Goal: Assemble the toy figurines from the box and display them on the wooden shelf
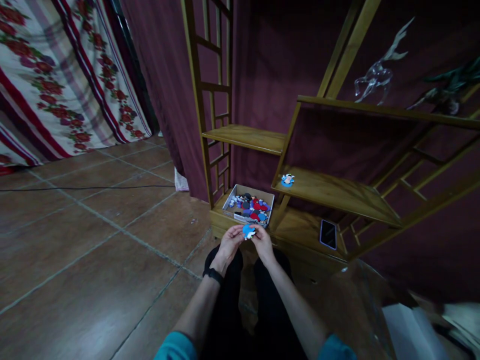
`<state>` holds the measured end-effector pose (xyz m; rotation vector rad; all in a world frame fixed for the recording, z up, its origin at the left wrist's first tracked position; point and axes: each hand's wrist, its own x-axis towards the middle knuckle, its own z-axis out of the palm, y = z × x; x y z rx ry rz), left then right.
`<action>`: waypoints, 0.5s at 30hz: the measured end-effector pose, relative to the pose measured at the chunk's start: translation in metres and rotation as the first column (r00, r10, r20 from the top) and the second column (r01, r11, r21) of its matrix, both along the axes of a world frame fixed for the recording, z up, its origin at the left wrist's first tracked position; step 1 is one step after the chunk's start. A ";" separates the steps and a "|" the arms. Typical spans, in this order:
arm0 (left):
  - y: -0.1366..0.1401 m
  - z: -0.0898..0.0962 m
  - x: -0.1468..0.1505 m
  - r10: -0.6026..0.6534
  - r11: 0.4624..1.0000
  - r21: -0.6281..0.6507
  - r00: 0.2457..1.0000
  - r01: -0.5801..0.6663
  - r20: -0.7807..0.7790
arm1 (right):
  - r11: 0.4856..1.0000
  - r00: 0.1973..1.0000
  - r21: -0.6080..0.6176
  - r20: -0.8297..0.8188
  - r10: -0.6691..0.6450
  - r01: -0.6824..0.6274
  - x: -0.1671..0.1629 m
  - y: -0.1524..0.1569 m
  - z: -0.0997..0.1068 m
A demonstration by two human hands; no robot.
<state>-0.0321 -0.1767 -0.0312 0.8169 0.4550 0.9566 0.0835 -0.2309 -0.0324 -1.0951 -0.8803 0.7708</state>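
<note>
Between the fingers of both hands is a small blue and white figurine [248, 231], held above my knees. My left hand [231, 243] grips its left side, and a dark band circles that wrist. Its right side is pinched by my right hand [262, 242]. Just beyond the hands, a shallow cardboard box [228, 200] holds several small figures in red, purple, black, blue and white. Another small figurine on a blue base [287, 180] stands on the wooden shelf to the right, near its left end.
The wooden shelf unit [255, 137] rises in front of me. A phone or tablet [328, 234] lies on its lower board. A clear deer figurine [377, 75] stands higher up on the right. A cable [93, 188] crosses the tiled floor [93, 260].
</note>
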 end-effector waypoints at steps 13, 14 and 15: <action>0.002 0.000 -0.001 -0.052 0.991 -0.119 0.997 0.058 0.049 | 0.986 0.995 -0.166 -0.097 0.015 -0.031 -0.004 0.000 0.010; 0.002 0.000 -0.001 -0.058 0.990 -0.124 0.997 0.063 0.043 | 0.982 0.993 -0.185 -0.115 0.014 -0.035 -0.004 0.001 0.011; 0.003 -0.001 -0.001 -0.062 0.989 -0.128 0.997 0.067 0.037 | 0.979 0.990 -0.201 -0.139 0.016 -0.044 -0.003 0.001 0.011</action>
